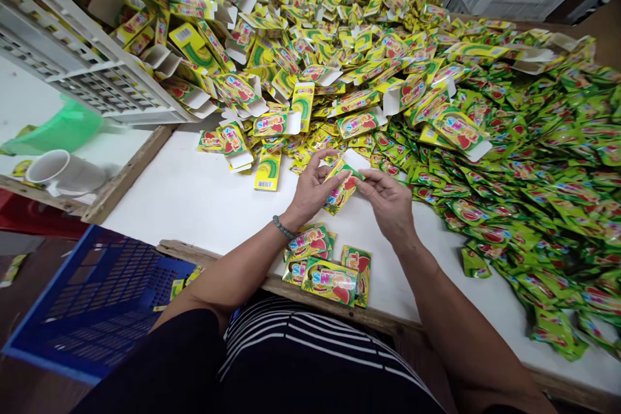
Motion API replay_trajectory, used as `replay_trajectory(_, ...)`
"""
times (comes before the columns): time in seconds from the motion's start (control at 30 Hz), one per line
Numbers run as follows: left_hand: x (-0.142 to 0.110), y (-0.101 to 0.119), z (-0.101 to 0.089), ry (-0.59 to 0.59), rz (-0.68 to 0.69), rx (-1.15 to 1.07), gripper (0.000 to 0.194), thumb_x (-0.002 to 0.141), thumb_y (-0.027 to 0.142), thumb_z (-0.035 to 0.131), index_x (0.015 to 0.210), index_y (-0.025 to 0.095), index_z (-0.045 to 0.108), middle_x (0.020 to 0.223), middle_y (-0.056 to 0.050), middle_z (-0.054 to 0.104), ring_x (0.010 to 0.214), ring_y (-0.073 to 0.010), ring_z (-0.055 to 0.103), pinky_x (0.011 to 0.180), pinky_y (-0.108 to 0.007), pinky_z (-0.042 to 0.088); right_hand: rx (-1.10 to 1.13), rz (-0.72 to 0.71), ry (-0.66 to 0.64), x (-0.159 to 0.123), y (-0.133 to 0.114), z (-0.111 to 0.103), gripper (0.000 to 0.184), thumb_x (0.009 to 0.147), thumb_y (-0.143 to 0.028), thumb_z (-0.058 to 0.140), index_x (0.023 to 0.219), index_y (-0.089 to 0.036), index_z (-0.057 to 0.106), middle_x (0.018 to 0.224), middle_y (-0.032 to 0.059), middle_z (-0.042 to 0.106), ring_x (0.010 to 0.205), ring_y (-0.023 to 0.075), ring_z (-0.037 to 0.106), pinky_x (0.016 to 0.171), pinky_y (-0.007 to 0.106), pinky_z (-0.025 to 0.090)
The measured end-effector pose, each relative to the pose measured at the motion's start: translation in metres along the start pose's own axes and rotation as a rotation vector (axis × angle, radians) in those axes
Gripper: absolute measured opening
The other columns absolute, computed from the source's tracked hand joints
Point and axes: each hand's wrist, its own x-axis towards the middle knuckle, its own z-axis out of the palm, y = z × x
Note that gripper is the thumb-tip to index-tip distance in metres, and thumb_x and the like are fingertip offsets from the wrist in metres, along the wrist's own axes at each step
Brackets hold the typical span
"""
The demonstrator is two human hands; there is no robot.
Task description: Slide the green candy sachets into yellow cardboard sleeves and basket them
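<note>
My left hand (pixel 313 191) is closed around a small yellow-and-green carton (pixel 341 199), tilted above the white table, its white end flap standing open. At the carton's mouth, the fingers of my right hand (pixel 391 204) pinch a green sachet (pixel 358 174), partly hidden by the fingertips. Below my hands, several closed cartons (pixel 330 281) lie near the table's front edge. Just beyond my left hand, another carton (pixel 267 169) lies with its barcode end toward me.
Open-flapped cartons (pixel 242 90) pile up at the back, spilling from a tipped white crate (pixel 97 52). Green sachets (pixel 514 194) cover the right side. At left are a white mug (pixel 65 171), a green scoop-like piece (pixel 58 129) and, lower, a blue crate (pixel 92 310).
</note>
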Motion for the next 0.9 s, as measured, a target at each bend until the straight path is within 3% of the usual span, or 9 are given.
replay_trajectory(0.17, 0.0, -0.001, -0.004, -0.1, 0.135, 0.088, 0.04, 0.072, 0.043, 0.08, 0.099, 0.018, 0.066, 0.092, -0.003, 0.066, 0.084, -0.0137, 0.06, 0.078, -0.025, 0.046, -0.118, -0.015, -0.087, -0.003, -0.001, 0.002, 0.029, 0.081, -0.052, 0.068, 0.084, -0.023, 0.07, 0.077, 0.0016, 0.067, 0.074, 0.0182, 0.062, 0.075, 0.036, 0.054)
replay_trajectory(0.23, 0.0, -0.001, -0.004, -0.113, 0.139, 0.101, 0.038, 0.071, 0.042, 0.08, 0.098, 0.018, 0.066, 0.095, -0.003, 0.067, 0.087, -0.014, 0.061, 0.079, -0.024, 0.046, -0.072, 0.02, -0.067, -0.001, -0.001, 0.0, 0.034, 0.079, -0.055, 0.07, 0.093, -0.024, 0.068, 0.073, 0.0, 0.067, 0.07, 0.0178, 0.063, 0.071, 0.034, 0.055)
replay_trajectory(0.33, -0.001, -0.002, -0.005, -0.122, 0.078, 0.079, 0.042, 0.073, 0.041, 0.079, 0.103, 0.019, 0.061, 0.084, -0.001, 0.066, 0.074, -0.0116, 0.06, 0.07, -0.023, 0.045, -0.046, 0.023, -0.081, 0.002, -0.003, -0.005, 0.046, 0.077, -0.054, 0.073, 0.112, -0.025, 0.066, 0.082, 0.0015, 0.072, 0.074, 0.0192, 0.068, 0.072, 0.035, 0.057)
replay_trajectory(0.5, -0.003, -0.004, -0.005, -0.063, -0.055, 0.026, 0.054, 0.066, 0.038, 0.083, 0.106, 0.021, 0.05, 0.063, 0.008, 0.056, 0.051, -0.006, 0.047, 0.052, -0.018, 0.034, -0.17, -0.106, -0.132, 0.001, -0.014, -0.009, 0.026, 0.087, -0.047, 0.063, 0.088, -0.024, 0.076, 0.098, 0.0051, 0.077, 0.098, 0.0234, 0.069, 0.093, 0.042, 0.053)
replay_trajectory(0.67, -0.005, 0.0, -0.003, -0.061, -0.098, 0.045, 0.054, 0.063, 0.037, 0.085, 0.101, 0.02, 0.051, 0.059, 0.01, 0.055, 0.047, -0.004, 0.041, 0.048, -0.017, 0.029, -0.15, -0.029, -0.101, 0.002, -0.014, -0.007, 0.025, 0.081, -0.046, 0.071, 0.081, -0.021, 0.075, 0.083, 0.0046, 0.075, 0.077, 0.0196, 0.068, 0.074, 0.036, 0.056)
replay_trajectory(0.8, -0.005, 0.005, -0.001, -0.082, -0.126, 0.025, 0.055, 0.061, 0.038, 0.086, 0.1, 0.019, 0.052, 0.061, 0.008, 0.059, 0.048, -0.0042, 0.044, 0.049, -0.017, 0.032, 0.007, 0.107, -0.111, 0.004, -0.006, -0.005, 0.033, 0.071, -0.048, 0.079, 0.092, -0.022, 0.076, 0.083, 0.0035, 0.075, 0.076, 0.0193, 0.069, 0.075, 0.037, 0.058)
replay_trajectory(0.9, -0.005, 0.008, 0.0, -0.1, -0.124, -0.002, 0.057, 0.059, 0.039, 0.087, 0.1, 0.019, 0.052, 0.06, 0.008, 0.059, 0.048, -0.0039, 0.043, 0.048, -0.017, 0.032, 0.037, 0.104, -0.124, 0.004, -0.005, -0.005, 0.03, 0.07, -0.044, 0.08, 0.092, -0.024, 0.078, 0.086, 0.0031, 0.077, 0.078, 0.0203, 0.071, 0.076, 0.037, 0.059)
